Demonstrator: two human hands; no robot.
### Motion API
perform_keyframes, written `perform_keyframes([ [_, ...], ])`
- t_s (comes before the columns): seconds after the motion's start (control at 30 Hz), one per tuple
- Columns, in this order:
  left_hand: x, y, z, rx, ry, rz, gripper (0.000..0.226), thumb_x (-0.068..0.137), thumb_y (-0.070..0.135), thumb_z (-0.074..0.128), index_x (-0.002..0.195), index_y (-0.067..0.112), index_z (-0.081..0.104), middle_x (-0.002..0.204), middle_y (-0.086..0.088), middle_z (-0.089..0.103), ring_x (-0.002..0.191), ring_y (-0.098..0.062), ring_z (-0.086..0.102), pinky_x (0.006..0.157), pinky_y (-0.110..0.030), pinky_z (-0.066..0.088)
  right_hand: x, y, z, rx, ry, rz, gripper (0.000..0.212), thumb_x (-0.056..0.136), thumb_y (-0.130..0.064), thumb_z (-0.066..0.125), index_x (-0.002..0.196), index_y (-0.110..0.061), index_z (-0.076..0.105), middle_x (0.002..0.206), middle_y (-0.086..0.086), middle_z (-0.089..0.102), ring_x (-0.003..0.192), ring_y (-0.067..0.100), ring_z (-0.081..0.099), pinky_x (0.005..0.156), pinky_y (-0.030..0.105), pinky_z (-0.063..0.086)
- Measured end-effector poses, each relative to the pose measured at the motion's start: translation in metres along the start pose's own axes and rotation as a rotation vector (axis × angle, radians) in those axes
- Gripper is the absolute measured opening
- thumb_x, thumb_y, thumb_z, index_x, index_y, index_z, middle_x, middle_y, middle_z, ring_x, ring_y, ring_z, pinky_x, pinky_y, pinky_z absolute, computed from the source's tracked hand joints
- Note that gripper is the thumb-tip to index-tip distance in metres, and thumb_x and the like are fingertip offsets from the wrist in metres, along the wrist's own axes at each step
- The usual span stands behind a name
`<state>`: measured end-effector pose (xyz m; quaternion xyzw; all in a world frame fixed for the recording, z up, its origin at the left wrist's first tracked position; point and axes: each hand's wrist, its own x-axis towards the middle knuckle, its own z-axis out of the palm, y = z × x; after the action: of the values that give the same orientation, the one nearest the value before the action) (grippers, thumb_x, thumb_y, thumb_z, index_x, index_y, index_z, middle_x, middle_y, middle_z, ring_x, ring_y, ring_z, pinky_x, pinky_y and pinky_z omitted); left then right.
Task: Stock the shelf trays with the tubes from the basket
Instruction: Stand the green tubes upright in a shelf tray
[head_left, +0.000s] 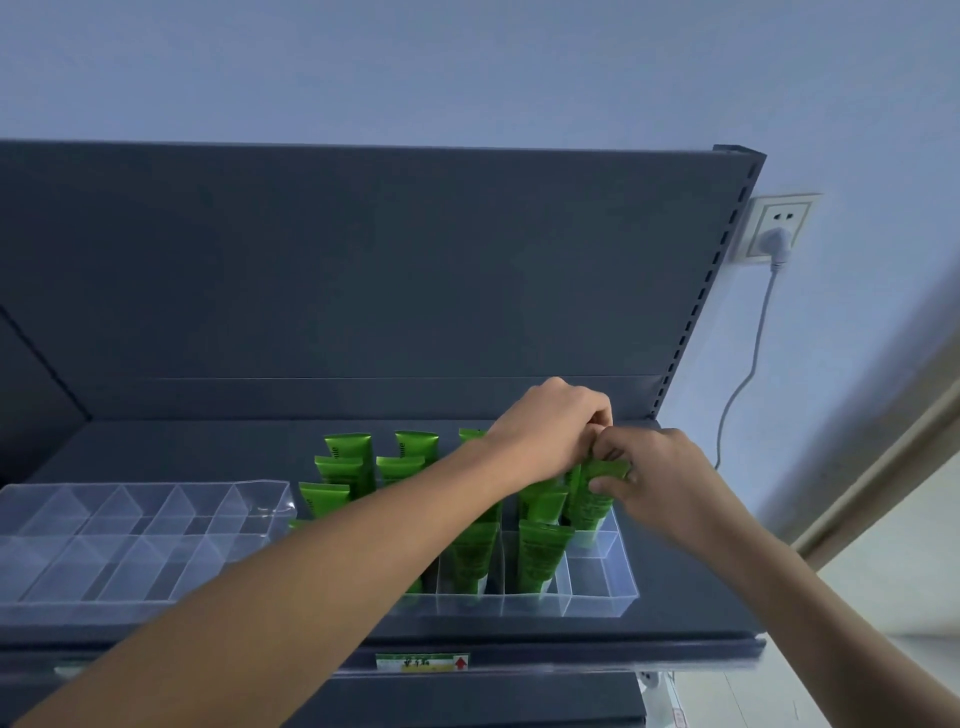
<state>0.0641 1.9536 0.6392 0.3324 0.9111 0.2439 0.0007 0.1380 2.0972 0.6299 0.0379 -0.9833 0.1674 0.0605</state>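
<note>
Several green tubes (540, 553) stand upright in a clear divided tray (597, 603) on the right half of the dark shelf. My right hand (657, 475) grips the flat top of a green tube (592, 504) in the tray's rightmost column, near the back. My left hand (553, 428) reaches across the tray and pinches the top of the same tube, fingertips touching my right hand. My left forearm hides part of the tray's left columns. A second clear tray (130, 540) on the left holds nothing. The basket is not in view.
The grey shelf (675, 618) has a tall back panel and a slotted upright at its right edge. A green price label (422, 662) sits on the front rail. A wall socket (776, 228) with a plug and hanging cable is to the right.
</note>
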Motion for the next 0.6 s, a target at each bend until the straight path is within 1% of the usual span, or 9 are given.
perform_keyframes([
  [0.07, 0.0, -0.004, 0.002, -0.016, 0.024, 0.008, 0.02, 0.097, 0.019, 0.053, 0.091, 0.027, 0.07, 0.084, 0.003, 0.07, 0.076, -0.02, 0.065, 0.067, -0.041, 0.057, -0.001, -0.001, -0.003, -0.006, -0.017, -0.004, 0.02, 0.08, -0.027, 0.076, 0.097, -0.026, 0.066, 0.092, -0.014, 0.064, 0.083, 0.009, 0.05, 0.073, 0.028, 0.04],
  [0.17, -0.001, -0.009, 0.005, -0.037, 0.07, 0.019, 0.018, 0.099, 0.024, 0.054, 0.099, 0.03, 0.072, 0.091, 0.004, 0.073, 0.084, -0.021, 0.067, 0.073, -0.041, 0.057, -0.003, -0.002, -0.008, 0.053, 0.008, -0.006, 0.022, 0.075, -0.022, 0.08, 0.092, -0.026, 0.068, 0.092, -0.015, 0.069, 0.089, 0.008, 0.064, 0.078, 0.03, 0.049],
  [0.27, -0.007, -0.011, 0.002, -0.039, 0.132, 0.021, 0.02, 0.099, 0.022, 0.052, 0.107, 0.026, 0.07, 0.098, 0.004, 0.073, 0.09, -0.021, 0.067, 0.075, -0.04, 0.056, -0.006, -0.008, -0.016, 0.097, 0.067, -0.028, 0.022, 0.073, -0.022, 0.083, 0.089, -0.026, 0.069, 0.083, -0.016, 0.069, 0.081, 0.004, 0.065, 0.078, 0.033, 0.054],
  [0.33, -0.017, -0.013, -0.008, -0.038, 0.196, 0.026, 0.018, 0.099, 0.021, 0.054, 0.109, 0.022, 0.069, 0.101, 0.005, 0.073, 0.094, -0.019, 0.067, 0.078, -0.04, 0.055, -0.005, -0.018, -0.022, 0.097, 0.116, -0.041, 0.02, 0.074, -0.026, 0.082, 0.089, -0.028, 0.069, 0.082, -0.016, 0.069, 0.081, 0.002, 0.065, 0.077, 0.032, 0.055],
  [0.4, -0.034, -0.02, -0.023, -0.043, 0.264, 0.022, 0.016, 0.097, 0.022, 0.058, 0.11, 0.021, 0.067, 0.104, 0.005, 0.072, 0.097, -0.016, 0.067, 0.08, -0.039, 0.055, -0.002, -0.033, -0.027, 0.083, 0.145, -0.053, 0.019, 0.076, -0.03, 0.08, 0.09, -0.029, 0.068, 0.084, -0.016, 0.07, 0.083, 0.002, 0.065, 0.078, 0.031, 0.055],
  [0.47, -0.057, -0.032, -0.042, -0.036, 0.296, -0.008, 0.018, 0.096, 0.023, 0.061, 0.113, 0.022, 0.065, 0.107, 0.009, 0.071, 0.099, -0.011, 0.066, 0.082, -0.038, 0.056, 0.001, -0.056, -0.028, 0.064, 0.157, -0.053, 0.018, 0.078, -0.033, 0.077, 0.092, -0.031, 0.066, 0.088, -0.017, 0.069, 0.087, 0.003, 0.065, 0.08, 0.032, 0.054],
  [0.6, -0.119, -0.07, -0.09, 0.02, 0.346, -0.068, 0.018, 0.094, 0.025, 0.062, 0.112, 0.024, 0.063, 0.108, 0.012, 0.069, 0.101, -0.008, 0.065, 0.086, -0.036, 0.055, 0.005, -0.124, -0.019, 0.017, 0.15, -0.102, 0.016, 0.083, -0.036, 0.07, 0.098, -0.033, 0.064, 0.097, -0.018, 0.066, 0.094, 0.005, 0.062, 0.082, 0.033, 0.053],
])
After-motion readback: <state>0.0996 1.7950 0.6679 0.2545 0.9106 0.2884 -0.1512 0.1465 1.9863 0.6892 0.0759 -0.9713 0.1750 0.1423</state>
